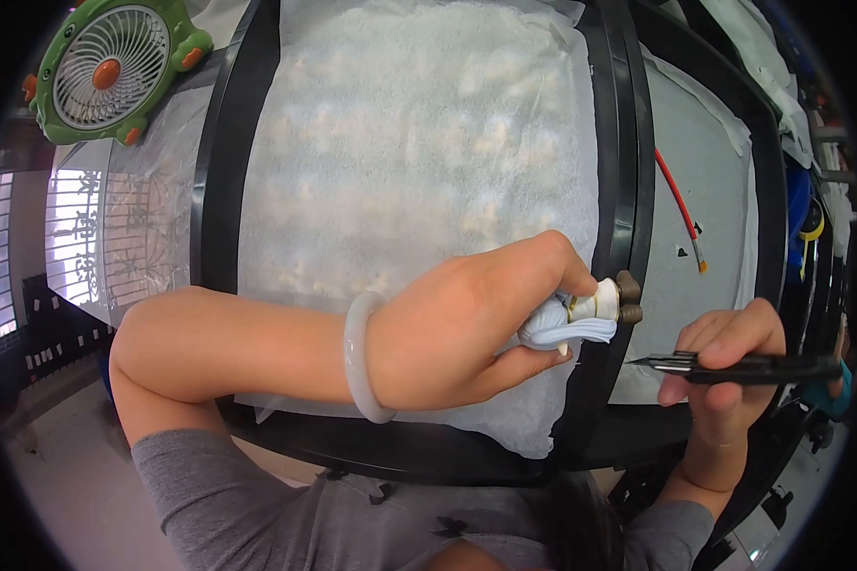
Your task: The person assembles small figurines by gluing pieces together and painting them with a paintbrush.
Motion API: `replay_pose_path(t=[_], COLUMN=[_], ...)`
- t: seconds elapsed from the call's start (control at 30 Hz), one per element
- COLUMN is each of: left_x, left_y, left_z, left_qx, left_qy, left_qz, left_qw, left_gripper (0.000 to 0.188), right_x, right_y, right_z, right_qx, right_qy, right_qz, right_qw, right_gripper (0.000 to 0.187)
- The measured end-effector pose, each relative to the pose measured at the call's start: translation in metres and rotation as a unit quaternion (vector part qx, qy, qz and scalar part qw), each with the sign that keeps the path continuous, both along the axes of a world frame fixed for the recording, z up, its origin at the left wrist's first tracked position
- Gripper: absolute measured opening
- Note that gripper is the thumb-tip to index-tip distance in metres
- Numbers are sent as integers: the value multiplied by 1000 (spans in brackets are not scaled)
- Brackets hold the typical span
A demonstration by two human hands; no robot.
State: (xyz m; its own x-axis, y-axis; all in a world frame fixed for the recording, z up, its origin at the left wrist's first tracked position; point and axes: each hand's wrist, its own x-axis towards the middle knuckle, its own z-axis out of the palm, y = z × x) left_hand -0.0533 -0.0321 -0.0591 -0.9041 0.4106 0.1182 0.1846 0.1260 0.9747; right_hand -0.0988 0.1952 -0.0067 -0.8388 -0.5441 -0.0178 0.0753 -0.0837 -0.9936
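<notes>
My left hand (476,314), with a pale bangle (356,357) at its wrist, is closed round a small figurine (571,324). The figurine lies sideways with light blue hair, a white body with gold trim and brown feet that point right; its head end is hidden by my fingers. To the right, my right hand (733,357) grips a slim black craft knife (771,368). Its narrow pointed tip faces left toward the figurine, a short gap away from it.
Under my left hand is a black tray (221,190) lined with thin white sheeting (400,86); blurred pale shapes show through. A second lined tray (771,219) on the right holds a red-handled brush (676,195) and small black scraps. A green fan (114,71) stands at far left.
</notes>
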Motion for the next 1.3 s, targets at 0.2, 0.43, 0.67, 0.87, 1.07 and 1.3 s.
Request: replay_pose_path(t=[0.2,0.43,0.67,0.87,1.07,1.3], left_x=[1,1,1,1,2,2], left_y=[2,4,1,1,1,5], left_z=[-1,-2,-2,-2,-2,-4], left_qx=[28,59,60,62,33,-14], left_qy=[18,39,22,16,-13,5], left_qz=[-9,-19,-21,-27,-18,11], left_qw=[999,997,998,998,999,1000], left_gripper=[43,43,43,42,40,39], right_x=[7,-2,4,5,3,8], right_y=[-10,-5,-9,-8,-11,-15], right_z=[2,-11,-8,-9,-18,-32], right_qx=[97,115,103,81,83,-20], right_qy=[121,222,68,67,17,-133], right_qz=[47,155,87,99,106,48], right_qw=[987,956,989,989,991,990], right_gripper=[28,33,29,25,22,23])
